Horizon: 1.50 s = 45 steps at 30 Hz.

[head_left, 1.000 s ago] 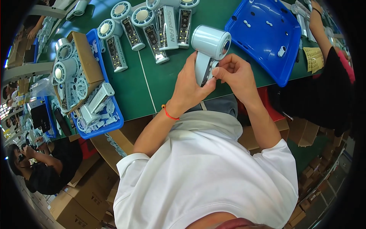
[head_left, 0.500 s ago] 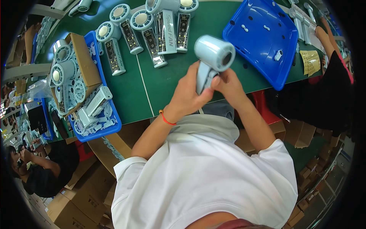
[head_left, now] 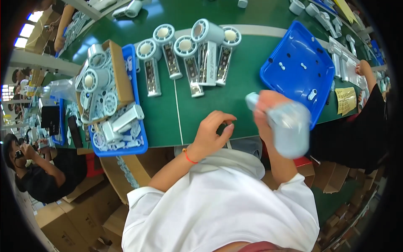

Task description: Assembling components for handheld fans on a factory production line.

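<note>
My right hand (head_left: 267, 110) grips a pale blue handheld fan (head_left: 291, 131) by its handle, at the near corner of the blue tray. The fan is smeared by motion, and its thick round head is toward me. Beside it, my left hand (head_left: 213, 132) is empty, with fingers curved and thumb apart, just above the table's near edge. Farther off, several unfinished fans (head_left: 191, 63) lie in a loose row with their handles toward me. Dark inner parts show in most of the handles.
At left, a blue bin (head_left: 142, 145) holds loose pale blue parts and an open cardboard box (head_left: 124, 86) of fan parts. A shallow blue tray (head_left: 294, 82) at right carries a few small pieces. Yellow paper (head_left: 346, 101) lies beyond it, near a co-worker's arm (head_left: 369, 80).
My left hand has let go of the fan. My right hand has carried it to the right and turned its head toward me. The view has shifted, too.
</note>
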Each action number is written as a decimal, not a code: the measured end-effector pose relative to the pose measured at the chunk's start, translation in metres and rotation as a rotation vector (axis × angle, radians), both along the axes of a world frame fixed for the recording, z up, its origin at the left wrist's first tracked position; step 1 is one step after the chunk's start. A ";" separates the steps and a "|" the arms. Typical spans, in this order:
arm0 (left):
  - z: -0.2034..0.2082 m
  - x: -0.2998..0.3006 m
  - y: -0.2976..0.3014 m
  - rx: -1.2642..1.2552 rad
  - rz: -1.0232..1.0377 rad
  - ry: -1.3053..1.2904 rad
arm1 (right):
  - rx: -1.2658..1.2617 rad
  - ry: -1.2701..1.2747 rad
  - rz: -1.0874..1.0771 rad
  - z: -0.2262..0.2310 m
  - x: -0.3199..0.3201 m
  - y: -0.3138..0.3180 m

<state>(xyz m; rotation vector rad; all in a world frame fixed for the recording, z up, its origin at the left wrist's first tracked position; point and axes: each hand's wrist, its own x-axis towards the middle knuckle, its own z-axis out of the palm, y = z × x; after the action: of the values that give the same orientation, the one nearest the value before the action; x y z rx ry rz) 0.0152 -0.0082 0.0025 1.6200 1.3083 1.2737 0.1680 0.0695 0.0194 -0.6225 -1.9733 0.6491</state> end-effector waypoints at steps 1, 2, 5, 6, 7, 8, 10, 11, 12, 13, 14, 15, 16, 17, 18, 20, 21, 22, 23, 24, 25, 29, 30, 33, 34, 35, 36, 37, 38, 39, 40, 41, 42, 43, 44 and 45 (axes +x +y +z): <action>-0.002 0.007 -0.009 0.113 -0.010 0.038 | 0.333 -0.598 -0.155 0.001 0.004 -0.003; -0.001 0.014 -0.008 0.246 -0.049 0.075 | -0.162 -0.277 -0.185 -0.031 0.004 -0.007; 0.021 0.031 -0.014 0.752 -0.217 0.113 | -0.314 -0.003 -0.034 -0.022 -0.013 -0.001; 0.028 0.030 -0.017 0.865 -0.242 0.135 | -0.179 -0.221 -0.037 -0.011 -0.010 0.000; 0.033 0.025 -0.015 0.855 -0.138 0.248 | -0.126 -0.370 -0.040 -0.001 -0.011 -0.002; 0.036 0.020 -0.013 0.841 -0.031 0.353 | -0.071 -0.528 -0.038 0.004 -0.013 -0.006; 0.038 0.013 -0.007 0.432 0.105 0.731 | 0.001 -0.610 0.015 0.005 0.000 -0.010; 0.039 0.007 0.000 0.316 0.083 0.758 | 0.003 -0.617 0.035 0.012 0.007 -0.006; 0.039 0.002 0.008 0.206 0.070 0.791 | -0.058 -0.615 0.015 0.016 0.015 -0.002; 0.036 0.002 0.012 0.204 0.066 0.781 | -0.062 -0.624 0.012 0.011 0.024 0.000; 0.035 0.002 0.014 0.202 0.064 0.870 | -0.172 -0.587 0.004 0.003 0.031 0.000; 0.034 0.002 0.016 0.199 0.065 0.962 | -0.281 -0.545 -0.001 -0.001 0.035 0.000; 0.033 0.002 0.022 0.198 0.061 0.959 | -0.285 -0.547 -0.004 -0.004 0.036 -0.001; 0.032 0.002 0.026 0.215 0.041 0.974 | -0.192 -0.513 -0.039 -0.005 0.034 -0.003; 0.031 0.002 0.029 0.231 0.022 0.990 | -0.100 -0.477 -0.073 -0.007 0.032 -0.005; 0.025 0.002 0.032 0.232 0.015 0.977 | -0.085 -0.456 -0.078 -0.011 0.027 -0.007; 0.023 0.002 0.032 0.239 0.009 0.964 | -0.065 -0.435 -0.087 -0.012 0.026 -0.007; 0.023 0.004 0.032 0.235 0.009 0.964 | -0.068 -0.434 -0.085 -0.016 0.026 -0.008; 0.024 0.005 0.033 0.245 0.015 0.958 | 0.013 -0.422 -0.118 -0.022 0.026 -0.008; 0.025 0.006 0.033 0.255 0.022 0.952 | 0.094 -0.409 -0.152 -0.026 0.026 -0.009; 0.022 0.005 0.032 0.255 0.020 0.952 | 0.093 -0.408 -0.153 -0.028 0.027 -0.012; 0.018 -0.001 0.034 0.333 -0.012 0.956 | 0.138 -0.456 -0.141 -0.023 0.026 -0.012; 0.018 -0.001 0.034 0.325 -0.027 0.986 | 0.174 -0.460 -0.137 -0.022 0.026 -0.012; 0.017 0.000 0.036 0.316 -0.015 1.027 | 0.099 -0.494 -0.168 -0.025 0.023 -0.015; 0.017 0.001 0.036 0.302 -0.020 1.023 | 0.086 -0.499 -0.162 -0.024 0.021 -0.017; 0.017 0.002 0.036 0.310 0.000 1.011 | 0.031 -0.458 -0.192 -0.022 0.019 -0.019; 0.016 0.002 0.036 0.316 0.019 0.999 | -0.025 -0.418 -0.221 -0.021 0.018 -0.022; 0.015 0.002 0.037 0.299 0.014 0.994 | -0.040 -0.426 -0.215 -0.023 0.017 -0.022; 0.017 0.001 0.040 0.338 0.027 1.003 | -0.008 -0.399 -0.233 -0.024 0.015 -0.019; 0.018 0.000 0.041 0.379 0.041 1.013 | 0.027 -0.373 -0.252 -0.024 0.015 -0.018; 0.020 0.002 0.038 0.353 0.031 0.984 | 0.026 -0.377 -0.253 -0.024 0.017 -0.021; 0.021 0.000 0.042 0.339 0.006 0.942 | -0.043 -0.355 -0.215 -0.024 0.020 -0.015; 0.021 0.001 0.040 0.328 -0.026 0.894 | -0.112 -0.337 -0.183 -0.023 0.024 -0.013; 0.024 0.002 0.039 0.334 0.017 0.882 | -0.107 -0.336 -0.191 -0.019 0.025 -0.013; 0.023 0.001 0.033 0.340 0.175 0.732 | -0.117 -0.293 -0.182 -0.018 0.027 -0.015; 0.023 0.001 0.026 0.349 0.321 0.568 | -0.177 -0.256 -0.196 -0.013 0.027 -0.019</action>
<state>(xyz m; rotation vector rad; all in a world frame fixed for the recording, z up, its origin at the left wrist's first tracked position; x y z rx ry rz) 0.0165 0.0174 0.0257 2.1929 1.8217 1.3340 0.1954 0.0508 0.0066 -1.0377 -2.0676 0.6517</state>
